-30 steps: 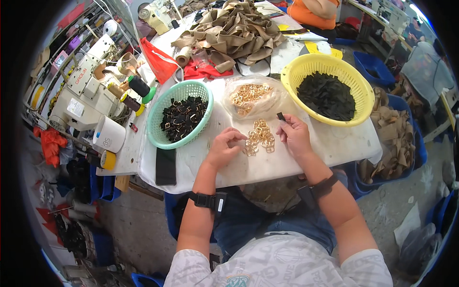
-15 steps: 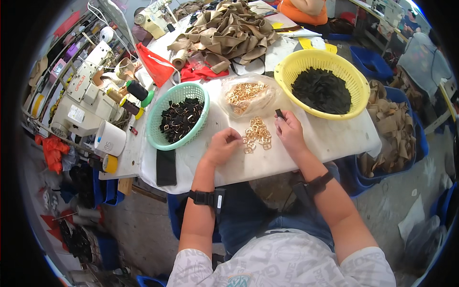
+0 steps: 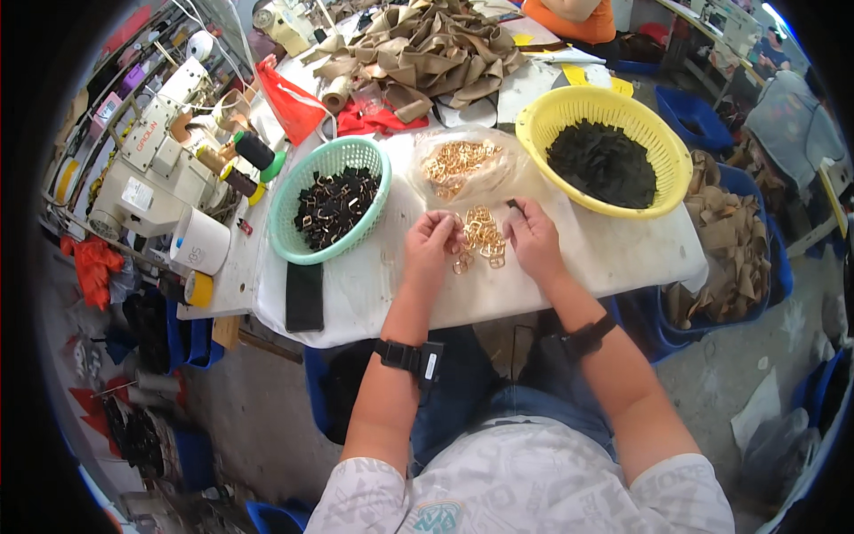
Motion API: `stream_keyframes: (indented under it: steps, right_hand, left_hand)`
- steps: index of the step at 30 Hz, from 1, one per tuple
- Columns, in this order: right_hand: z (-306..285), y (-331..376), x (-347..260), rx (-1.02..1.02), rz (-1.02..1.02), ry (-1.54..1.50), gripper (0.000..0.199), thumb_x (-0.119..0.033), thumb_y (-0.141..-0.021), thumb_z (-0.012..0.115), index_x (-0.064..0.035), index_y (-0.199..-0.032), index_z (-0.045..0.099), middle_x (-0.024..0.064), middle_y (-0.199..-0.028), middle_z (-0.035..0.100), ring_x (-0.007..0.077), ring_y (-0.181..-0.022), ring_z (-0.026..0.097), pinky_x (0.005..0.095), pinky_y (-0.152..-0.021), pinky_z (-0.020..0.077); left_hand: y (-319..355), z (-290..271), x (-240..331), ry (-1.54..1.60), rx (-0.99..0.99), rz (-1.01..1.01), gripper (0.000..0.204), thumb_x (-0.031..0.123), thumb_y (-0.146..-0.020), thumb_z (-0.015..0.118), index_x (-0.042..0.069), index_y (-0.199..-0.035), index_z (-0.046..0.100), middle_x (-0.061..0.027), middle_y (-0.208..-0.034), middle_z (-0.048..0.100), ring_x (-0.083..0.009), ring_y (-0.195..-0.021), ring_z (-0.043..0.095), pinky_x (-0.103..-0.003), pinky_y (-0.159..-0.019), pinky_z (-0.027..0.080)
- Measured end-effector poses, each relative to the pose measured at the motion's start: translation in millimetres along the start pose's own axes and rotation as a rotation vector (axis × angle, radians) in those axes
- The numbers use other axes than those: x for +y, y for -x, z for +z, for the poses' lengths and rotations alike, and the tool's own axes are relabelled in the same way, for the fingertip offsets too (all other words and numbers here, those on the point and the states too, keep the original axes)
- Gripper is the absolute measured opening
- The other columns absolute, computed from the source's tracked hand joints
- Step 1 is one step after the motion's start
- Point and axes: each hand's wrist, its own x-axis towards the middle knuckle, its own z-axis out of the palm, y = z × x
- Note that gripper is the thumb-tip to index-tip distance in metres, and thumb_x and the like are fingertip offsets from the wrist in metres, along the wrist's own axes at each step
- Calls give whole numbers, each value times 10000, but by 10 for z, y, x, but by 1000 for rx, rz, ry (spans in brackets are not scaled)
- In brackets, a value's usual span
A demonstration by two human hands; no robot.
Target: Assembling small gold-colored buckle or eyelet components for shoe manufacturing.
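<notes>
A small heap of gold metal buckles (image 3: 483,233) lies on the white-covered table between my two hands. Beside its left edge, my left hand (image 3: 431,249) has thumb and fingers pinched together on a gold buckle, mostly covered by the fingertips. To the right of the heap, my right hand (image 3: 535,242) grips a short black strip (image 3: 515,206), whose end sticks up past the fingers. Behind the heap sits a clear plastic bag (image 3: 498,178) with more gold buckles inside. A yellow basket (image 3: 673,178) of black strips and a green basket (image 3: 378,200) of black strips with metal buckles flank it.
A black phone (image 3: 304,298) lies near the table's front left edge. Sewing machine (image 3: 147,182), thread cones (image 3: 255,151) and a white cup-shaped roll (image 3: 200,240) stand left. Brown pieces (image 3: 436,53) are piled behind. A blue crate (image 3: 778,267) stands right; another person (image 3: 578,18) sits beyond.
My left hand has moved right, up against the buckle heap, its fingers closing. My right hand has come slightly nearer the heap, still with the black strip. The view has shifted a little.
</notes>
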Motion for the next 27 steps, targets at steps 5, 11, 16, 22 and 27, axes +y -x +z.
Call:
stream_keyframes:
  steps: [5, 11, 16, 22, 27]
  right_hand:
    - [-42, -54, 73, -23, 94, -143, 160, -73, -936, 493, -14, -1047, 593, 18, -738, 582, 42, -517, 461, 191, -475, 378]
    - [-57, -88, 37, -55, 165, -256, 151, -42, -918, 469, -2, -1006, 585, 40, -761, 595, 56, -519, 470, 195, -471, 377]
    - [-93, -91, 106, -116, 69, -154, 149, -34, -874, 450, -7, -954, 573, 80, -792, 623, 95, -563, 534, 227, -526, 433]
    - [-9, 105, -25, -162, -209, 235, 115, -52, -848, 533, -10, -948, 572, 130, -788, 648, 167, -643, 611, 283, -620, 487]
    - [28, 130, -106, -203, -103, 268, 106, -37, -808, 649, -12, -907, 621, 145, -770, 657, 215, -656, 639, 288, -614, 490]
  left_hand:
    - [20, 41, 40, 32, 15, -47, 84, 103, -954, 528, 37, -1002, 507, -67, -773, 586, -114, -600, 537, -234, -542, 437]
    - [-38, -19, -36, 28, 0, -16, 89, 84, -941, 550, 22, -999, 521, -69, -786, 607, -101, -591, 547, -216, -540, 447]
    - [0, -9, -19, -33, -18, -12, 90, 77, -922, 579, 2, -969, 561, -63, -785, 632, -87, -598, 552, -200, -545, 444]
    - [54, 36, 5, -136, -23, -15, 81, 62, -902, 596, -13, -910, 626, -51, -781, 631, -74, -606, 530, -200, -545, 416]
    - [88, 66, 60, -142, 2, -44, 81, 41, -890, 593, -29, -909, 629, -48, -761, 627, -74, -597, 526, -209, -538, 412]
